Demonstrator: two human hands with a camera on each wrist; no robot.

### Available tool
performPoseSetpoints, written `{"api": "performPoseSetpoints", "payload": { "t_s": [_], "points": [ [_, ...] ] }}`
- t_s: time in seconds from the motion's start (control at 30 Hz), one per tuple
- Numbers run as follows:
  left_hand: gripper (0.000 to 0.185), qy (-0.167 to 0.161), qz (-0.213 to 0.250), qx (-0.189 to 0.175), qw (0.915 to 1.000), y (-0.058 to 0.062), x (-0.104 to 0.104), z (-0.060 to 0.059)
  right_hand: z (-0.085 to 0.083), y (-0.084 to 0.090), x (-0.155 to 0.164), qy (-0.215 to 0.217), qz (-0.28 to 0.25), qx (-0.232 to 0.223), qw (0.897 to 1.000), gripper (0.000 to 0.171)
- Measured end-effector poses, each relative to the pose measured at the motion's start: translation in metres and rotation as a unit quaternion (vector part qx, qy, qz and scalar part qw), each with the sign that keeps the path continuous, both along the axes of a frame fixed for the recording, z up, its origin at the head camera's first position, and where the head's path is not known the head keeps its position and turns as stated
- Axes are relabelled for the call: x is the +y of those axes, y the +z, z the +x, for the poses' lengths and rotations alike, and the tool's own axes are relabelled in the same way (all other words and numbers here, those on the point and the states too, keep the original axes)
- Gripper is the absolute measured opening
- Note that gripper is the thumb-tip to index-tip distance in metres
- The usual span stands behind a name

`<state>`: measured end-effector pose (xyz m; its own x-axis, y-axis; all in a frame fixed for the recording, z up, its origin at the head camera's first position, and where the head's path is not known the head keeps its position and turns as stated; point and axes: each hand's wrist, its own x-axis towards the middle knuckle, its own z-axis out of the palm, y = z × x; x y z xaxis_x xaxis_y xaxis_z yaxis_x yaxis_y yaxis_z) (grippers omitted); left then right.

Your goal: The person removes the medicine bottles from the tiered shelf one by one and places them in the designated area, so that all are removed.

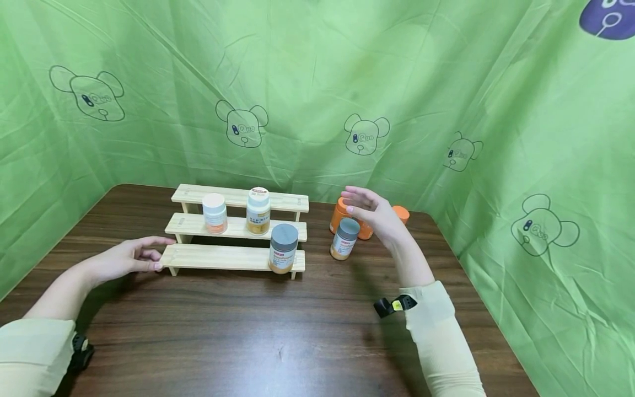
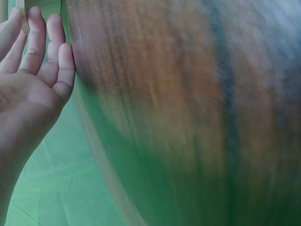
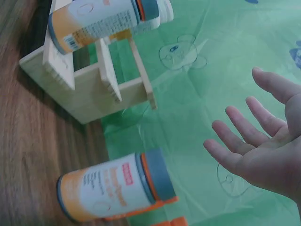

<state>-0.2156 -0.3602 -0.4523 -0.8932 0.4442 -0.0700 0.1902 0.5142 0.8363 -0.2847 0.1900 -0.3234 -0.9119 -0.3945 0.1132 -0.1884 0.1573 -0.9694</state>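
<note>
- Two hands observed, each in a different state.
- Left hand [image 1: 121, 260]: thumb and fingers grip the left end of a three-tier wooden rack [image 1: 213, 257] at its lowest tier; spacing between them narrow.
- Right hand [image 1: 374, 215]: fingers loosely extended and apart, thumb held away from them, grasp free. It is raised near the bottles right of the rack; the right wrist view shows it clear of the nearest one.
- Grey-capped bottle [image 1: 344, 240]: upright on the tabletop [image 1: 208, 331], below and left of the right hand.
- Orange bottles [image 1: 339, 214]: standing just behind it, partly hidden by that hand; an orange top shows to the right of the hand.
- Second grey-capped bottle [image 1: 283, 251]: upright at the right end of the lowest tier.
- White bottle with pale lid [image 1: 215, 214] and white-and-gold bottle [image 1: 258, 212]: both upright on the middle tier, apart.
- Green curtain [image 1: 297, 66] with printed bear heads: behind and at both sides.
</note>
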Motion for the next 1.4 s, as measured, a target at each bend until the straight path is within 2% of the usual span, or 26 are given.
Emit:
{"api": "performPoseSetpoints", "payload": {
  "t_s": [0.23,0.57,0.8,1.17,1.4],
  "points": [
    [0.062,0.014,-0.014,0.002,0.9998,0.002,0.002,0.001,0.004,0.011,-0.016,0.011,-0.009,0.004,1.000,0.050],
    [0.061,0.009,-0.013,0.001,0.9999,0.004,0.001,0.001,0.013,0.020,-0.042,0.015,0.004,0.032,0.999,0.050],
    [0.062,0.020,-0.016,-0.008,0.9996,0.003,0.002,0.001,0.018,0.026,-0.058,0.027,-0.014,0.042,0.999,0.049],
    [0.061,0.002,0.001,-0.004,1.0000,0.000,0.000,0.001,0.018,0.032,-0.089,0.025,-0.022,0.038,0.999,0.054],
    [0.062,0.004,-0.001,-0.008,1.0000,0.000,0.000,0.000,0.030,0.041,-0.107,0.047,-0.036,0.034,0.998,0.053]
  ]
}}
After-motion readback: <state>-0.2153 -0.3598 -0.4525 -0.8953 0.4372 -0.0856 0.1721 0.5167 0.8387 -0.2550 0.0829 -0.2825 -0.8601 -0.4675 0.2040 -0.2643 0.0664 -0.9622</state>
